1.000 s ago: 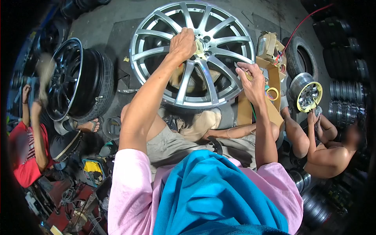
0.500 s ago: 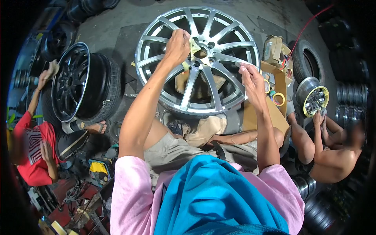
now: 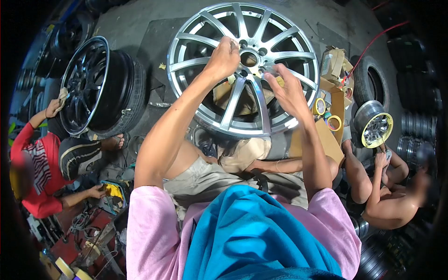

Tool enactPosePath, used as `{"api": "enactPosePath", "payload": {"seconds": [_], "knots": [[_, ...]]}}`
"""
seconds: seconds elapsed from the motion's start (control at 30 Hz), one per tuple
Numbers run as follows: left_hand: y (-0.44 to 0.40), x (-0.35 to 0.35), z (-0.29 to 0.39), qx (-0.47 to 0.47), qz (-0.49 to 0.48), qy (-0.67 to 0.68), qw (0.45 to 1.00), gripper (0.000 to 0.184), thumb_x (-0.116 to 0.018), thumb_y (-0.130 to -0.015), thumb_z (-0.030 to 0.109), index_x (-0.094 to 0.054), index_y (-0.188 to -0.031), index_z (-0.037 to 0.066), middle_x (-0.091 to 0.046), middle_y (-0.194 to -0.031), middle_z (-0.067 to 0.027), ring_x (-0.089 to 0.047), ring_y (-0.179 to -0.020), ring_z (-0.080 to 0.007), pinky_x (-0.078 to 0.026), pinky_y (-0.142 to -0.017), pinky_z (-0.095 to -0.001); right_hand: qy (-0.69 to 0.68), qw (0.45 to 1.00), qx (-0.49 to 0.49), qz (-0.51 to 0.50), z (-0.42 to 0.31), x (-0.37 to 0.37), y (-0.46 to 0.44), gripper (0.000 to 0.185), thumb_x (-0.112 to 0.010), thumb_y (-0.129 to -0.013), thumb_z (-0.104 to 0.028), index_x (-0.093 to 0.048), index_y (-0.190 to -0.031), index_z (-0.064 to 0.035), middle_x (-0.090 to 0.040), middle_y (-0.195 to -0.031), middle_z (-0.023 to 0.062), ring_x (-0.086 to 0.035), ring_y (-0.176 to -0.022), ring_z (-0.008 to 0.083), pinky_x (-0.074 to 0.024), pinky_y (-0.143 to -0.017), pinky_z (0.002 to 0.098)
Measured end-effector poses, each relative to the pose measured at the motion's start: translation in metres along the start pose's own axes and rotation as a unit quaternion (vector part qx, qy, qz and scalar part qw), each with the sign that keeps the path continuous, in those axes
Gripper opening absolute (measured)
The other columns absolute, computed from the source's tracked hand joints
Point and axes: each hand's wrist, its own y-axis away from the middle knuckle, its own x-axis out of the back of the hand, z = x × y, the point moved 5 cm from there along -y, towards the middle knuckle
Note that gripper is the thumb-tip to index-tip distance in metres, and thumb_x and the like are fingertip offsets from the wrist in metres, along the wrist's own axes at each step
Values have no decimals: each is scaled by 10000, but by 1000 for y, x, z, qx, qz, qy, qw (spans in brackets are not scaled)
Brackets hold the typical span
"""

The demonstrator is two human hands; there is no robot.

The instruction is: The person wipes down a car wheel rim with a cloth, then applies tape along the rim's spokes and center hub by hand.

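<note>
A large silver multi-spoke wheel rim (image 3: 228, 115) lies face up in front of me. My left hand (image 3: 225, 58) is over its spokes, just left of the centre hole, with fingers pinched; what they hold is hidden. Below that hand, a small pale yellow piece (image 3: 232, 79) shows near the hub. My right hand (image 3: 288, 91) is over the right spokes, its thumb and forefinger pointing at the hub. Between its fingers is a small yellowish thing, too small to name.
An open cardboard box (image 3: 337, 112) with tape rolls (image 3: 333, 122) stands right of the rim. A person in red (image 3: 39, 163) wipes a black wheel (image 3: 86, 86) at left. Another person (image 3: 392, 207) sits right, by a smaller rim (image 3: 373, 125). A tyre (image 3: 373, 81) lies behind.
My left hand has left the yellow piece it held by the hub. My right hand has moved left, from the rim's edge towards the hub. The person in red now touches the black wheel.
</note>
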Motion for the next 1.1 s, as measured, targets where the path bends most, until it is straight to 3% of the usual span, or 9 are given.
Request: {"api": "enactPosePath", "payload": {"seconds": [0.17,0.2,0.3,0.5,0.63,0.7,0.87,1.0,1.1], "knots": [[21,19,27,-22,22,-18,999,278,-498,-1052,212,-531,-1185,-29,-682,-1120,-301,-671,-1088,-459,-504,-943,-502,92,993,-11,-71,16,-25,-25,344,-715,-915,-272,-687,-1168,-41,-706,-857,254,-690,-900,465,-528,-826,506],[23,24,29,-70,46,-13,996,177,-493,-1096,199,-521,-1150,32,-596,-833,-51,-558,-681,-122,-477,-616,-299,108,990,4,-91,15,-29,-30,370,-722,-910,-284,-689,-1173,-26,-704,-888,261,-679,-895,463,-523,-815,493],[35,55,47,-66,54,113,990,128,-523,-1096,182,-519,-1140,62,-510,-800,15,-431,-632,-56,-410,-570,-230,125,981,1,-149,6,-33,-36,432,-731,-894,-298,-694,-1211,-6,-714,-937,278,-686,-916,458,-527,-826,479],[61,100,78,-83,121,198,969,139,-518,-1104,187,-493,-1116,51,-483,-789,15,-400,-632,-35,-398,-581,-219,117,989,56,-76,8,-47,-50,410,-753,-888,-341,-719,-1160,-36,-732,-882,255,-700,-905,452,-551,-842,498],[70,107,88,-148,124,220,956,134,-515,-1106,189,-477,-1099,61,-463,-778,26,-373,-626,-28,-395,-585,-216,-201,951,-17,-235,-41,-65,-34,587,-854,-842,-401,-710,-1248,-2,-757,-925,88,-702,-854,213,-543,-840,345],[68,113,78,-163,111,254,947,148,-526,-1103,198,-509,-1140,56,-494,-791,21,-415,-637,-32,-402,-594,-213,-214,960,56,-174,-59,-76,-22,612,-882,-840,-365,-688,-1292,-2,-707,-975,25,-606,-821,90,-499,-729,285],[102,121,121,-227,198,251,920,79,-477,-1119,169,-468,-1066,112,-443,-785,58,-414,-622,-10,-370,-536,-180,-286,940,-33,-182,-91,-105,-18,458,-833,-897,-338,-733,-1236,-47,-657,-782,-14,-535,-688,53,-440,-617,253],[120,158,131,-310,240,365,844,69,-493,-1121,162,-491,-1089,101,-428,-733,37,-355,-591,-33,-301,-521,-206,-292,951,52,-91,-122,-111,-38,173,-738,-989,-205,-794,-993,-41,-629,-696,-49,-482,-623,31,-402,-559,244],[137,178,133,-364,205,399,816,74,-495,-1120,165,-494,-1116,92,-422,-720,31,-358,-589,-35,-307,-527,-204,-345,930,106,-71,-137,-118,-54,224,-780,-961,-208,-773,-1114,-45,-591,-664,-74,-448,-630,10,-365,-555,224]]}}
